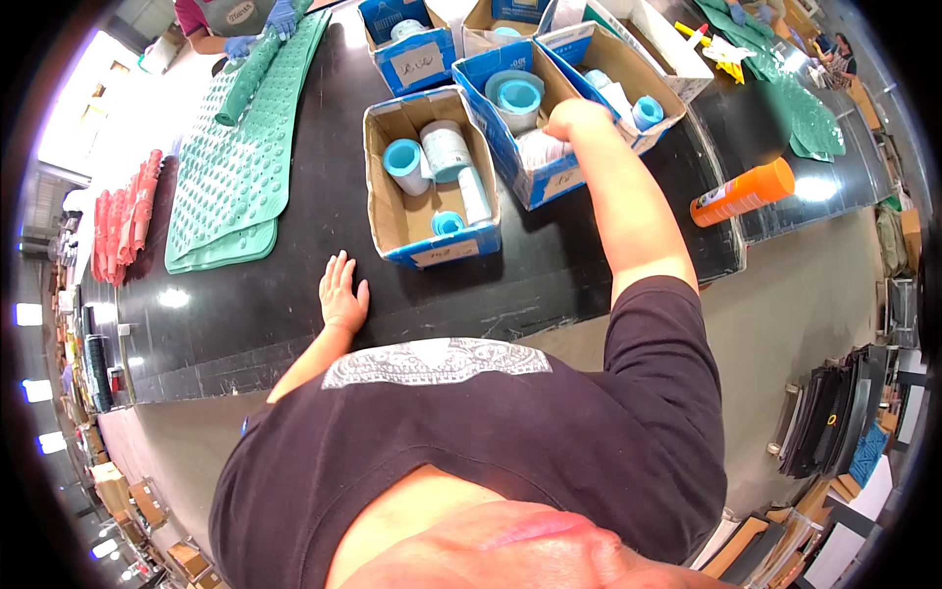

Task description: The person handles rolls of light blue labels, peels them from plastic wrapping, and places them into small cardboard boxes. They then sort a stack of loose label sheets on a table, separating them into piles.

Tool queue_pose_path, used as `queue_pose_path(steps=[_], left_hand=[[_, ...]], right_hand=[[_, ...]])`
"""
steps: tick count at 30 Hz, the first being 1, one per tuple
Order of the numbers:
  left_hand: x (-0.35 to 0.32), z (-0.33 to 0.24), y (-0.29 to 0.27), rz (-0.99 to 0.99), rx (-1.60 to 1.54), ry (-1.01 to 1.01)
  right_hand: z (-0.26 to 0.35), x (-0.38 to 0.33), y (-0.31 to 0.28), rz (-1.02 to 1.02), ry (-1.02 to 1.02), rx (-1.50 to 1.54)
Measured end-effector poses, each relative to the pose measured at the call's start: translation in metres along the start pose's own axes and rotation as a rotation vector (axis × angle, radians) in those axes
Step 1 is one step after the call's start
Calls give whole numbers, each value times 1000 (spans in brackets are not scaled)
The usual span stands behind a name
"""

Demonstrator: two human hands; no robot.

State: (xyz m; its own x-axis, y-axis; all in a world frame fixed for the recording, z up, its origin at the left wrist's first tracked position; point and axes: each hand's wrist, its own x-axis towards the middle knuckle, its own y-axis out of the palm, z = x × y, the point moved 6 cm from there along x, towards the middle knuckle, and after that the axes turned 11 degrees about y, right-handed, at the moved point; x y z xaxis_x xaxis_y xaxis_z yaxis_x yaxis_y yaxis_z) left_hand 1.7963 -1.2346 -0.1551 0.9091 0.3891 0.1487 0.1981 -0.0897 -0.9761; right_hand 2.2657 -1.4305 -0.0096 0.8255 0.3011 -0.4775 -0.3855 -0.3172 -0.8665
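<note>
My left hand (341,296) lies flat on the black table (334,187), fingers stretched out, holding nothing. My right hand (577,118) reaches down into a blue cardboard box (530,185), at a white label roll (543,149). Its fingers are mostly hidden, so I cannot make out whether they grip the roll. A roll with a light-blue core (517,96) sits farther back in that box. Left of it stands an open box (388,224) holding several white rolls, some with blue cores. To its right, another blue box (653,74) contains more rolls.
Green bath mats (235,182) and rolled red mats (126,216) lie at the left. An orange spray can (743,192) rests at the right. Across the table, a co-worker's blue-gloved hand (283,18) holds a rolled green mat (253,79). More boxes (410,61) stand at the back.
</note>
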Motion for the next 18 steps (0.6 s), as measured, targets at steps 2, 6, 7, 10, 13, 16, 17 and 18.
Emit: queue_pose_path(steps=[2,6,7,10,13,16,17,18], left_hand=[[-1,-1,-2,4,-22,-33],[-6,-3,-10,-19,-50,-41],[-5,-3,-11,-16,-50,-49],[-4,-6,-16,-30,-59,-56],[7,-11,-19,-46,-81,-38],[4,-6,-16,-67,-81,-34],[4,-7,-17,-84,-83,-26],[1,-6,-19,-102,-83,-28]], right_hand=[[10,10,5,87,33,-45],[31,-9,-12,26,67,-129],[37,-10,-20,-29,80,-134],[62,-18,-43,-270,-136,-96],[65,27,-3,-242,-288,-1],[67,49,16,-236,-233,68],[66,52,14,-224,-193,117],[67,52,9,-303,-221,162]])
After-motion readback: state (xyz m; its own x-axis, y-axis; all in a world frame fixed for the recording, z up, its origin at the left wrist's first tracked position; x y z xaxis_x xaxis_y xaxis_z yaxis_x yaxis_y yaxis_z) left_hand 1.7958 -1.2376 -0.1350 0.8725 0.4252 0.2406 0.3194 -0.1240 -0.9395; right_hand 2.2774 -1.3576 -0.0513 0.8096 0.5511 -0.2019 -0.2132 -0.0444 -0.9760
